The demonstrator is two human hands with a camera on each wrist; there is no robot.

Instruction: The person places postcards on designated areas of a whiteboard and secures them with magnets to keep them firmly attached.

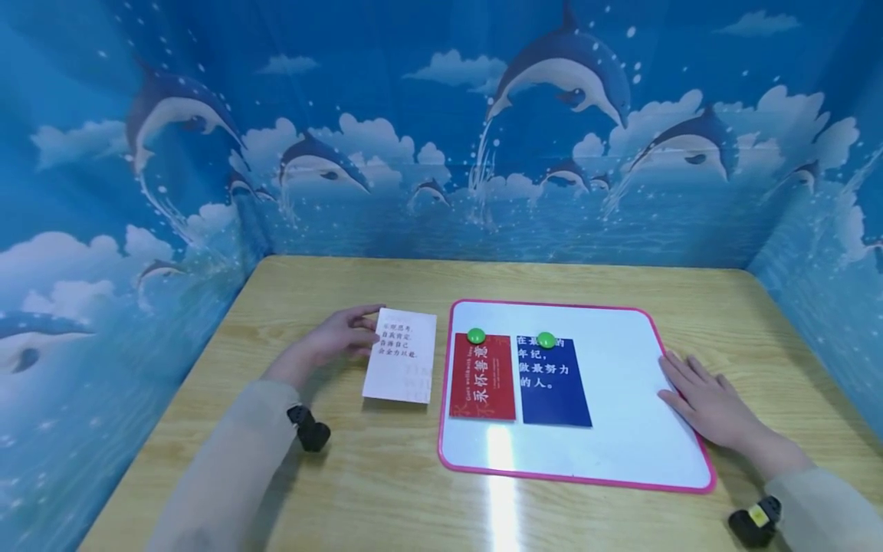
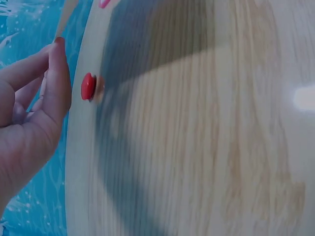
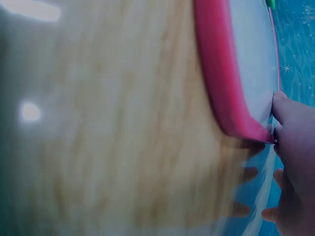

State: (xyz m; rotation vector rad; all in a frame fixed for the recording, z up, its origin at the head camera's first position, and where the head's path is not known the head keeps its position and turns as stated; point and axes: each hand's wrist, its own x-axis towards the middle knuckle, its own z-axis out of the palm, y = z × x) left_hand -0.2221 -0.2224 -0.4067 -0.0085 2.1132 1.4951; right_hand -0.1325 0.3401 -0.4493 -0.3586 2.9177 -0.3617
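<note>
My left hand [image 1: 331, 337] pinches a white card [image 1: 400, 356] with printed characters by its left edge, tilted above the table. In the left wrist view the card is thin and edge-on between thumb and fingertips. A red magnet [image 2: 88, 86] stands on the table near that hand; the head view does not show it. Right of the card lies a pink-framed whiteboard [image 1: 635, 399]. On it are a red card [image 1: 498, 391] under one green magnet [image 1: 476, 336] and a blue card [image 1: 555, 402] under another. My right hand [image 1: 713, 406] rests with extended fingers on the board's right edge.
The wooden table [image 1: 359, 475] reaches back to a blue curtain [image 1: 414, 192] printed with dolphins, which also hangs at both sides. Small black devices [image 1: 309, 429] sit on both wrists. Light glares off the tabletop in front of the board.
</note>
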